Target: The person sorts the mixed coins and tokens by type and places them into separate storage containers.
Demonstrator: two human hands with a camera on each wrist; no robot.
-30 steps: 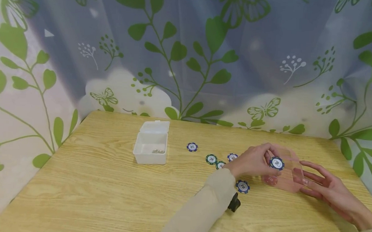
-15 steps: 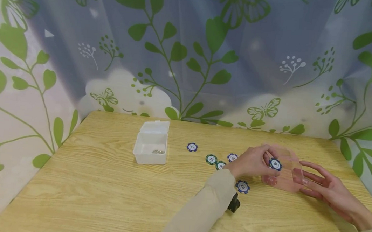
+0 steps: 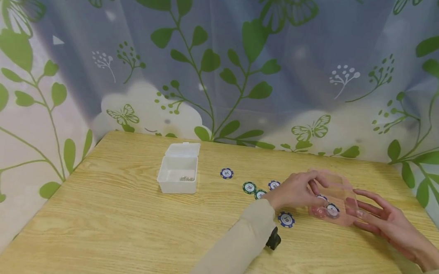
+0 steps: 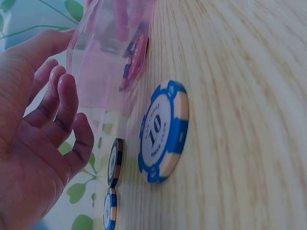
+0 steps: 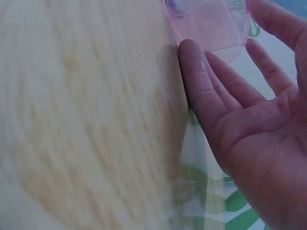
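A clear pink plastic box (image 3: 345,185) stands at the right of the table. My right hand (image 3: 393,224) holds its right end between thumb and fingers. Over the box's left side reaches my left hand (image 3: 295,190), its fingertips at the rim; in the left wrist view its fingers are loosely bent with nothing in the palm. Inside the box a blue-edged poker chip (image 3: 332,210) lies low near red chips (image 3: 318,211). Another blue-edged chip (image 3: 321,198) is partly hidden by the left thumb. A blue 10 chip (image 4: 158,132) lies flat on the wooden table just outside the box.
Two green-edged chips, one reading 20 (image 3: 249,188), and a blue chip (image 3: 274,185) lie left of my left hand. Farther left are a blue 10 chip (image 3: 226,173) and a white box (image 3: 177,186) with its lid raised and small metal pieces inside. A patterned curtain (image 3: 223,71) hangs behind.
The blue-edged chip that my left hand pinched above the box has dropped down inside it, and the left fingers have parted. My right hand and the box have stayed in place.
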